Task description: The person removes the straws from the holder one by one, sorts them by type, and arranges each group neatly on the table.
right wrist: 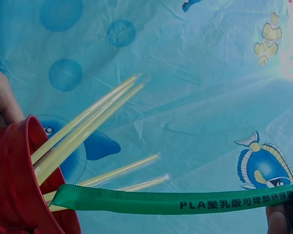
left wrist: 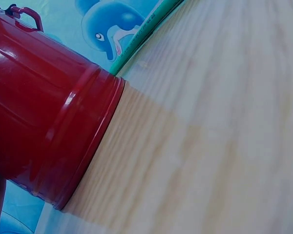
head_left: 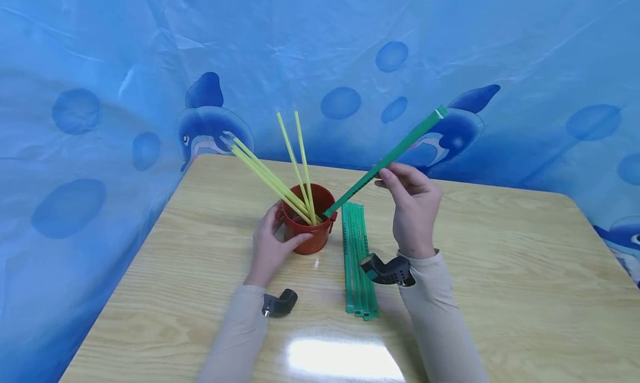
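Sleeves and wrist cameras sit closest, and beyond them the left hand [head_left: 270, 244] is curled round the side of the red bucket [head_left: 306, 219], fingers and thumb wrapped on its wall so it stays planted on the bench [head_left: 500, 272]. Up and to the right, the right hand [head_left: 411, 197] pinches a green wrapped straw [head_left: 385, 162] between thumb and fingertips near its middle, the straw tilted with its lower end right at the bucket's right rim and its upper end high toward the backdrop. To do this well, judging from the angle, the lower tip should clear the rim fully before the pinch eases, and the left hand should keep the bucket from tipping, since the contents lean to one side. Steepening the straw would likely help it slide down rather than catch on the small side handle. Inside the bucket stand several yellow straws [head_left: 280, 172], some fanned out to the left and two rising nearly upright; the right wrist view shows them resting against the rim. Just right of the bucket, flat on the bench, lies a bundle of green wrapped straws [head_left: 356, 260], side by side and not in any container.
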The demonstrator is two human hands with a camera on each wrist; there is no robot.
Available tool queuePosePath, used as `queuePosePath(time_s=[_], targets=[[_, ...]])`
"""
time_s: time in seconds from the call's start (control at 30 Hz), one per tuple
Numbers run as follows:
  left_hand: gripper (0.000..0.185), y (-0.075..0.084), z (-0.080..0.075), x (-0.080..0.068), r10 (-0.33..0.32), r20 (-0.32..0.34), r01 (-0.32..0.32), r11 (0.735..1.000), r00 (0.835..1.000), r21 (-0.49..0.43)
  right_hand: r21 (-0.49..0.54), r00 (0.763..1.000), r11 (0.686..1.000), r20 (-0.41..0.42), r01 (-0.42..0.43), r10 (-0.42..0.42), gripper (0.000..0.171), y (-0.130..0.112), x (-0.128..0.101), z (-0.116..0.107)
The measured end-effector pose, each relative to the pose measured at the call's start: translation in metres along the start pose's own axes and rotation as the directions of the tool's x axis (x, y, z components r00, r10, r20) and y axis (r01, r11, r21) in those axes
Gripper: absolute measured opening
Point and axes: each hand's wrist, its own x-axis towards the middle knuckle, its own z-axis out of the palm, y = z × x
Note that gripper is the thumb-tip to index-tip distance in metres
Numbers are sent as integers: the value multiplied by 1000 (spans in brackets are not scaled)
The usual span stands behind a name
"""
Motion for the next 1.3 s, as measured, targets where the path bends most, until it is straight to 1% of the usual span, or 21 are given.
queuePosePath(time_s=[0.2,0.37,0.5,0.77,1.07,1.3], targets=[[83,0,-3,0,-3,6,3,1000,1000,-2,39,1000,999,-20,-23,23,12,-1,0,-7],[83,0,-2,3,2,12,-2,1000,1000,-28,30,999,999,-14,-30,30,12,-3,3,-16],[83,-1,-2,3,-6,17,7,1000,1000,-27,-11,999,999,1,-52,52,12,-3,2,-23],[85,-2,-3,5,-1,10,2,1000,1000,-21,-53,989,989,40,-140,142,12,-2,-2,-35],[87,2,-2,5,-28,16,29,999,999,-15,-167,971,962,70,-215,229,10,0,-8,-53],[85,2,-3,5,-35,23,35,999,999,-11,-216,960,945,86,-244,268,11,2,-11,-61]])
